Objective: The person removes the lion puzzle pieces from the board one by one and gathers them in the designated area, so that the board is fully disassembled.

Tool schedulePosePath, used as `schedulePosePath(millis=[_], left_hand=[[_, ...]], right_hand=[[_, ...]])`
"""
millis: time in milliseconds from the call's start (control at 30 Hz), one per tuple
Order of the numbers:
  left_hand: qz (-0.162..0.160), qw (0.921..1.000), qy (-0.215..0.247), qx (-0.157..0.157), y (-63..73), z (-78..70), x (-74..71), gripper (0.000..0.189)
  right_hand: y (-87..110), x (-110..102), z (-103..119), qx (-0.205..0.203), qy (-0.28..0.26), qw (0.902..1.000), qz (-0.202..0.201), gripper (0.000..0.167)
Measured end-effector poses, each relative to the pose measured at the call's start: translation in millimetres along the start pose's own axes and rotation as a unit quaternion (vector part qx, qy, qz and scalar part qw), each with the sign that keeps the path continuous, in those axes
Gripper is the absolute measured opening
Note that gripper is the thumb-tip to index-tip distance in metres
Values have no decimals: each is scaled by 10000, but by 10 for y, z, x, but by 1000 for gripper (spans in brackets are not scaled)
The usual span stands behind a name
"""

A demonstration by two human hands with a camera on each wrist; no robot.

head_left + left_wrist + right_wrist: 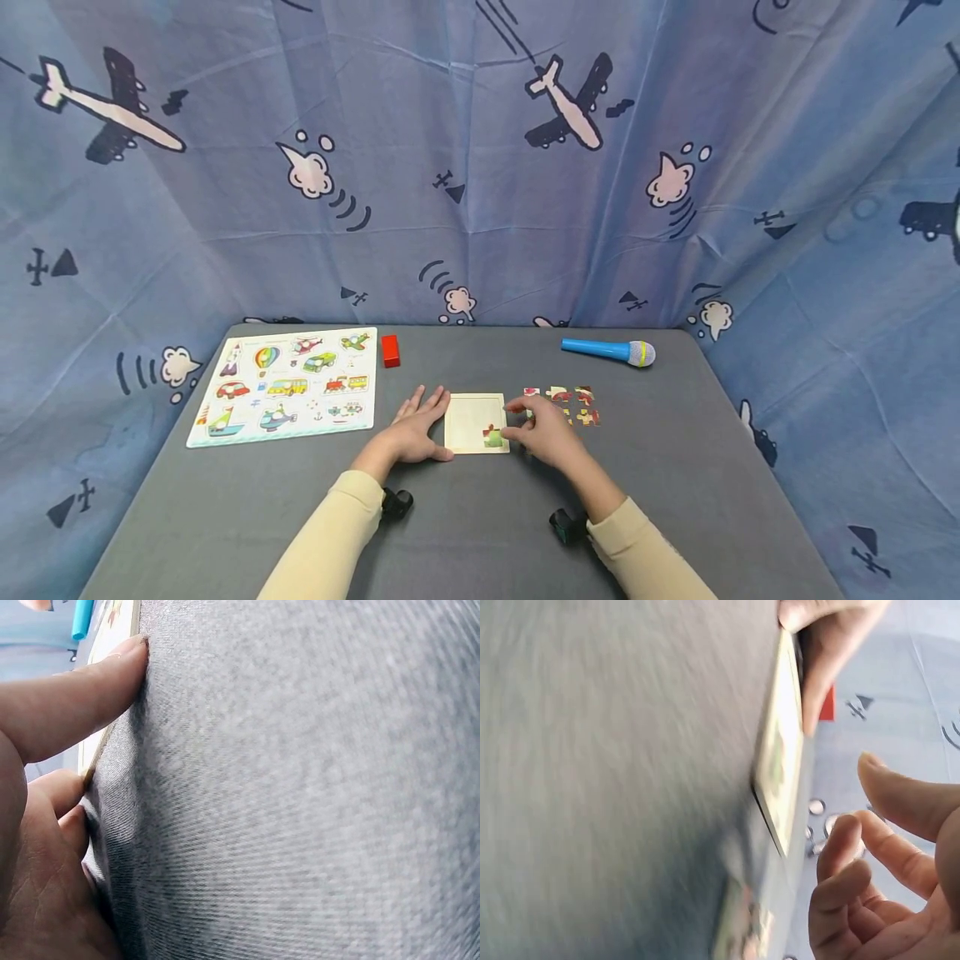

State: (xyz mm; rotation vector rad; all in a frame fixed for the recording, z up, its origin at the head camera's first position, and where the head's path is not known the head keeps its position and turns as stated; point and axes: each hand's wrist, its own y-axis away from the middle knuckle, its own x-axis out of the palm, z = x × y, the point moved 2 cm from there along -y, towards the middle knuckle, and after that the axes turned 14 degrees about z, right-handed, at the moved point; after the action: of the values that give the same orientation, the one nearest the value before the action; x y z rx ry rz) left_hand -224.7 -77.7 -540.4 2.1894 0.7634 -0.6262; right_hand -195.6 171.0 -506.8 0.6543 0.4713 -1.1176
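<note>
A small square wooden puzzle tray (472, 417) lies mid-table, with a green and red jigsaw piece (492, 437) inside, toward its lower right corner. My left hand (411, 433) rests on the table with fingers spread, and its thumb and fingers touch the tray's left edge. In the left wrist view the thumb (82, 697) lies at the tray's edge. Over the tray's right edge hovers my right hand (546, 431), thumb and forefinger apart. The right wrist view shows nothing between that hand's bent fingers (840, 900) and thumb. Several loose jigsaw pieces (585, 395) lie just right of the tray, partly hidden by the right hand.
At the left lies a large white picture board (288, 387) printed with vehicles. Beside its upper right corner sits a red block (390, 351). A blue toy microphone (607, 351) lies at the back right. A blue patterned curtain (465, 167) closes off the table's far side.
</note>
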Motion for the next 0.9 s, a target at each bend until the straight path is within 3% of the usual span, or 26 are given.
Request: schedulePosePath(millis=[233,533,900], left_hand=[[39,10000,-37,-25,1,-15,7,102],[33,10000,-7,-65,20,-8,2,102],[2,10000,23,-37,25,-15,-5,102]], right_hand=[[-89,243,31,-133,463,9986,194,37],[-141,331,47,-71,957,9953,128,34],[-179,336,46,250,839,9959,213,32]])
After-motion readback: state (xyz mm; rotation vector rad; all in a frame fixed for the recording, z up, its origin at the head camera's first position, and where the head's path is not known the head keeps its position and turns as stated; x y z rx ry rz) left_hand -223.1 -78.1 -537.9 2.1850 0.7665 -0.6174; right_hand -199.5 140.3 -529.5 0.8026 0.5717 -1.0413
